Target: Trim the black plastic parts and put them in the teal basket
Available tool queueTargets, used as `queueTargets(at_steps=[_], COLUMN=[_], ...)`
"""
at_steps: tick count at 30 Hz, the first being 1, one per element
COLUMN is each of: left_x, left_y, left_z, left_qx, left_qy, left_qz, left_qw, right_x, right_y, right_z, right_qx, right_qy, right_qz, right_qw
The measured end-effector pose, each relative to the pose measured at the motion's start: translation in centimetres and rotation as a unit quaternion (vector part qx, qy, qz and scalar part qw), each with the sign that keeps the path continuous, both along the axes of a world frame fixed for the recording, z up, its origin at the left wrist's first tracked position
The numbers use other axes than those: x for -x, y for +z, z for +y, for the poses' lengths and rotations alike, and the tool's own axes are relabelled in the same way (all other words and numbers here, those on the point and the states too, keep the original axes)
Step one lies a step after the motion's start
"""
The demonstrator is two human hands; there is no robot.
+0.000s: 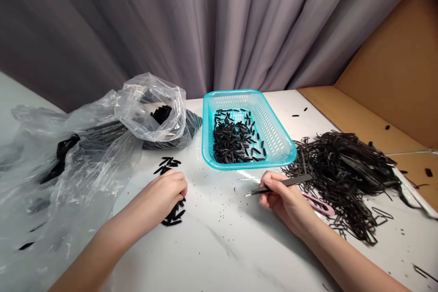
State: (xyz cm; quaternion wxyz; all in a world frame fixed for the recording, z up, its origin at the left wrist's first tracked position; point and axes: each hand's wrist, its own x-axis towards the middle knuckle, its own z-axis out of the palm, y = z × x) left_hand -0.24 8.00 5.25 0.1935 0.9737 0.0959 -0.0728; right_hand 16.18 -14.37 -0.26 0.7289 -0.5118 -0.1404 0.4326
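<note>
My right hand (282, 196) grips a pair of dark tweezers (297, 181), whose pale tips point left over the white tabletop. Nothing shows between those tips. My left hand (169, 188) is closed, its fingers curled down over a small pile of slim black pieces (174, 219) on the table. Its fingertips are mostly hidden, so I cannot make out what they hold. Beyond both hands stands a turquoise plastic basket (273, 134) with many similar black pieces heaped toward its left side.
An opened clear plastic bag (147, 123) with black pieces inside lies at the left, its loose film spreading forward. At right is a tangled heap of black looped strips (349, 169), beside a pink-handled tool (321, 205). Tiny dark specks dot the tabletop (219, 246). A grey curtain (232, 27) hangs behind.
</note>
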Motion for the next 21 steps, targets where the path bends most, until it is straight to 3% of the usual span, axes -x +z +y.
queueTargets(at_steps=[9,12,14,16,18,21], left_x=[0.2,0.0,-0.3,-0.7,-1.1,-1.5], left_y=[-0.2,0.2,0.1,-0.4,-1.4,-3.0], left_z=[0.4,-0.4,-1.6,-3.3,-5.3,-7.9], left_qx=[0.040,0.101,0.185,0.340,0.515,0.679], left_qy=[-0.008,0.026,0.084,0.154,0.210,0.273], left_qz=[0.012,-0.025,-0.048,-0.067,-0.072,-0.049], left_qw=[0.999,0.994,0.978,0.925,0.828,0.680], right_x=[0.1,0.1,0.1,0.2,0.2,0.4], right_y=[0.0,0.0,0.0,0.0,0.0,0.2], right_z=[0.0,0.1,0.1,0.0,0.0,-0.1], right_qx=[-0.002,-0.006,-0.010,-0.017,-0.028,-0.054], right_qy=[0.003,0.003,0.002,0.001,0.003,-0.001], right_qz=[0.002,0.008,0.010,0.009,0.008,-0.003], right_qw=[1.000,1.000,1.000,1.000,1.000,0.999])
